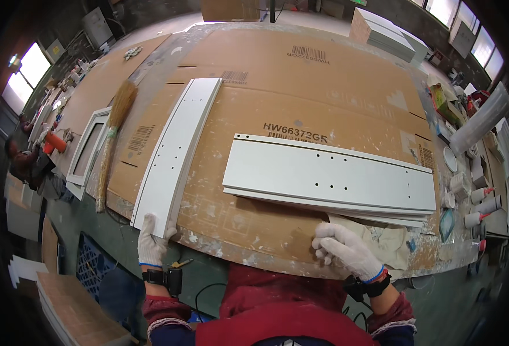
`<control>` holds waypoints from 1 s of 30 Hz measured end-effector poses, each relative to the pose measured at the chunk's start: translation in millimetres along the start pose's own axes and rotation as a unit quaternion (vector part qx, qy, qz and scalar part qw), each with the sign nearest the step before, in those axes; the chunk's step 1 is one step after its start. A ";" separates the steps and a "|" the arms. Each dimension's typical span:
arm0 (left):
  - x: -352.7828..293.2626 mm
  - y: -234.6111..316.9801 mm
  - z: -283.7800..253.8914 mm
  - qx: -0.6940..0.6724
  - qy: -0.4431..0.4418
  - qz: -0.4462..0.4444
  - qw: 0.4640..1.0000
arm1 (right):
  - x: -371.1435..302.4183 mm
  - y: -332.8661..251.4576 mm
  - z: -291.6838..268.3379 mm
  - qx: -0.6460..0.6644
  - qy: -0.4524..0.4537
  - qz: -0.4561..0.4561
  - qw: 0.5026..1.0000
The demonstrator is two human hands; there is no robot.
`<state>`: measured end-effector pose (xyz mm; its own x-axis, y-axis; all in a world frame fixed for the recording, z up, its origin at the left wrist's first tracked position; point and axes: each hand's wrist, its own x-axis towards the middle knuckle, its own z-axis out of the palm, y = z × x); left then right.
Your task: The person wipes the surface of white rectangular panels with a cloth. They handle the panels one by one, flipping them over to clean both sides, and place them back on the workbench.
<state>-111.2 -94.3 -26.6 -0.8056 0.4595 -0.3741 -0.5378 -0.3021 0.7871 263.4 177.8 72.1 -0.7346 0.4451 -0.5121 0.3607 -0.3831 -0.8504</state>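
Observation:
My left hand [152, 247], in a white knit glove, is closed on the near end of a long white panel [176, 150]. Its fingers lie on the panel's top face and the thumb is by the right edge. Small dark holes dot this panel, which slants away from me over another board. To the right, more white panels lie stacked crosswise, the top panel [329, 173] drilled with holes and grooved along its far edge. Just in front of that stack is my right hand [347, 251], also gloved, its fingers curled together; whatever they may hold is hidden.
Flattened cardboard [254, 228] covers the worktable. A straw broom [113, 138] and white frames [87, 150] lie at left. A pale cloth [390, 245] is at the front right, near bottles [482, 195] and a plastic-wrapped roll [482, 120]. Another person [29, 161] is far left.

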 end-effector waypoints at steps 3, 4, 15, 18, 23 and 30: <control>-8.3 11.4 3.5 0.131 0.036 -0.079 0.988 | -3.6 1.3 -9.1 -0.002 0.017 0.007 1.000; -7.2 12.7 -1.8 0.175 0.041 -0.091 0.979 | -6.8 0.5 -11.1 0.003 0.024 0.015 1.000; -17.3 50.6 40.3 0.661 0.181 -0.076 0.725 | -22.7 15.4 -35.8 0.021 0.066 0.011 0.998; -16.3 80.1 58.2 0.675 0.163 -0.009 0.720 | -38.2 2.9 -34.8 0.013 0.079 0.038 0.996; -0.7 43.1 73.9 0.775 0.028 0.276 0.568 | -51.0 -68.1 -48.5 -0.088 0.016 -0.043 0.995; 3.0 -19.3 40.8 0.826 0.036 0.262 0.498 | 91.8 -235.1 -22.5 -0.592 0.035 -0.346 0.727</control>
<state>-93.1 -53.0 -22.8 -0.7663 0.6302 0.1253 0.6415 0.7614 0.0939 124.2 326.9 222.4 -0.9596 0.2556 0.1173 0.1912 0.8989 -0.3943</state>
